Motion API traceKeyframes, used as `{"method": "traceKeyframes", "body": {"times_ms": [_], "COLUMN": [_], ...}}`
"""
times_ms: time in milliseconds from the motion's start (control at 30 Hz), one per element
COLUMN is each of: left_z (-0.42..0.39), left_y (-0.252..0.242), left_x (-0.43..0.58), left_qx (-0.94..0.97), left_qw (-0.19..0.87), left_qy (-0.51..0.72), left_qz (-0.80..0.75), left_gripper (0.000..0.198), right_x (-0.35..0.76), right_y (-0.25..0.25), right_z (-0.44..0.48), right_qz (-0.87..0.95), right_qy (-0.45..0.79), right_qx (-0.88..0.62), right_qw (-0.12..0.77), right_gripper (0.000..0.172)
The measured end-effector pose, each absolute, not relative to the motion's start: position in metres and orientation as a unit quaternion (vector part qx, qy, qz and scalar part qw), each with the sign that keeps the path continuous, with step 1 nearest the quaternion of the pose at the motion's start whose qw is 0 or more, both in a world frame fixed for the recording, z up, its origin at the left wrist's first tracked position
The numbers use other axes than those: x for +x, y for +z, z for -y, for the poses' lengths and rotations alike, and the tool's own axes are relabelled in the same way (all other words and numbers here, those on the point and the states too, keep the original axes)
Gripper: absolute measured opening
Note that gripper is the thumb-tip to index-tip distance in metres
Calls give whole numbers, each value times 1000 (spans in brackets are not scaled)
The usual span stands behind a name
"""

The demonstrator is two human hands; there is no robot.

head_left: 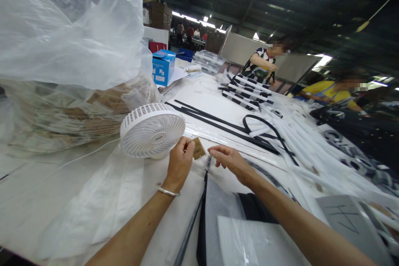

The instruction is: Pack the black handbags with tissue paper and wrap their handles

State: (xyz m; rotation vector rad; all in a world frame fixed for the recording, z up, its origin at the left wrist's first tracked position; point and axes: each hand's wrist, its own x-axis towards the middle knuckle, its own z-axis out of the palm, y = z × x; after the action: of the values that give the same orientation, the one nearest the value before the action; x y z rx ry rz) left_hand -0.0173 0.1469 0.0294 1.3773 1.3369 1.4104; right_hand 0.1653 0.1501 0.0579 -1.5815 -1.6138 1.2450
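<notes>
My left hand (181, 161) pinches a small brown hang tag (198, 149) by its left edge, thumb against fingers. Close to the tag's right side, my right hand (229, 160) has its thumb and index fingertips together; whatever lies between them is too small to make out. A thin pale string (204, 161) hangs from the tag towards a dark strap or cord (199, 199) just below the hands. Beneath my right forearm lies a folded black and grey fabric piece (215, 212), partly covered by a clear plastic-wrapped white packet (249, 237).
A white fan (152, 131) stands just left of my left hand. Big plastic bags (75, 41) rise at the left. Long black straps (218, 122) cross the white table (205, 91), with white rolled pieces (299, 153) at right. A blue box (163, 66) stands farther back. Two co-workers (262, 62) are beyond.
</notes>
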Motion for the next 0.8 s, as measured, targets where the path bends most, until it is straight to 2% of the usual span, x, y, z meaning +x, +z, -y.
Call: {"method": "traceKeyframes", "body": {"times_ms": [100,167,267,333,433,533,667,800], "left_z": [-144,-144,-142,-140,-136,-136,-142,-144], "left_y": [33,34,36,38,38,37,34,27], "left_x": [-17,-18,-18,-19,-20,-24,-31,-33], "left_qx": [500,478,484,525,577,586,562,540], "left_qw": [375,462,657,728,746,750,759,739], "left_qy": [609,604,461,313,170,120,127,199], "left_qz": [-488,-439,-347,-309,-286,-283,-304,-351], "left_gripper": [22,24,30,33,38,45,52,51], "right_x": [158,158,172,195,245,299,356,384], "right_y": [50,48,58,73,97,107,97,80], "right_z": [-151,-152,-156,-156,-142,-105,-38,18], "right_qz": [643,666,640,614,595,577,550,472], "right_qy": [443,427,413,383,304,243,216,260], "right_qx": [-574,-566,-599,-633,-682,-731,-771,-802], "right_qw": [246,233,246,276,298,272,239,259], "right_gripper": [22,13,19,26,30,30,35,48]}}
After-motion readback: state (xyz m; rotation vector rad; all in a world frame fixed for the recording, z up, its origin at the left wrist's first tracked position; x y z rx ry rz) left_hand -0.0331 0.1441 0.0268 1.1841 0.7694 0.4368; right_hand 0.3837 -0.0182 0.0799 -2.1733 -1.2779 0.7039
